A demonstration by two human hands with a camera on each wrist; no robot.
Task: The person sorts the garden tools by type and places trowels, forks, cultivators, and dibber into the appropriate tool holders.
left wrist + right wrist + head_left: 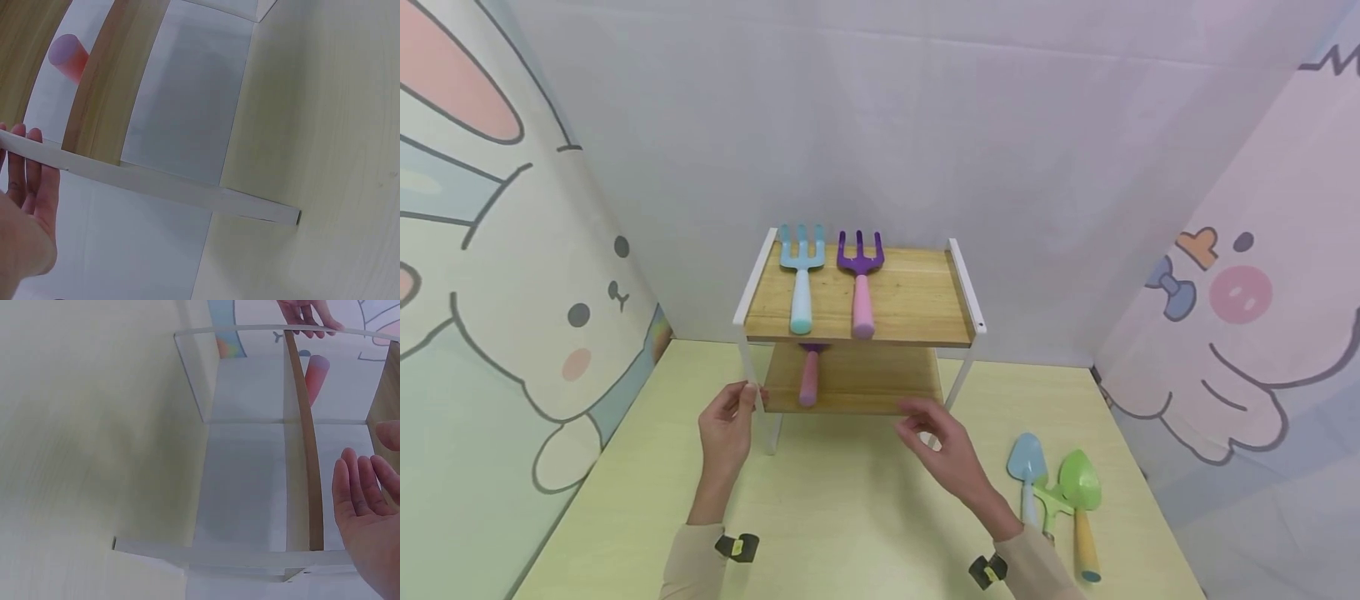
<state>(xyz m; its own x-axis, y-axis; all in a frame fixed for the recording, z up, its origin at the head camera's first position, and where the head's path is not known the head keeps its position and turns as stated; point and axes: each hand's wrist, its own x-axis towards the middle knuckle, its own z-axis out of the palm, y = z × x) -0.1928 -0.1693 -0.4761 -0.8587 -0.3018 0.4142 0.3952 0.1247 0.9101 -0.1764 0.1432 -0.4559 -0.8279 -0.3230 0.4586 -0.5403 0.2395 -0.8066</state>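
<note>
A two-tier shelf rack (917, 287) with wooden boards and white side frames stands on the table. At its left front leg (156, 181), my left hand (727, 421) grips the white upright with thumb and fingers. My right hand (951, 454) holds nothing; its fingers curve loosely by the lower board's (880, 379) right front edge. On the top board lie a light-blue hand fork (802, 292) and a purple hand fork with a pink handle (862, 300). A pink-handled tool (808, 379) lies on the lower board's left, its purple head mostly hidden by the top board.
On the table's right lie a blue trowel (1027, 458), a green trowel with a yellow handle (1080, 483) and a green tool (1052, 502) partly beneath them. Cloth walls with a cartoon rabbit (550, 308) and pig (1217, 358) enclose the table (835, 517).
</note>
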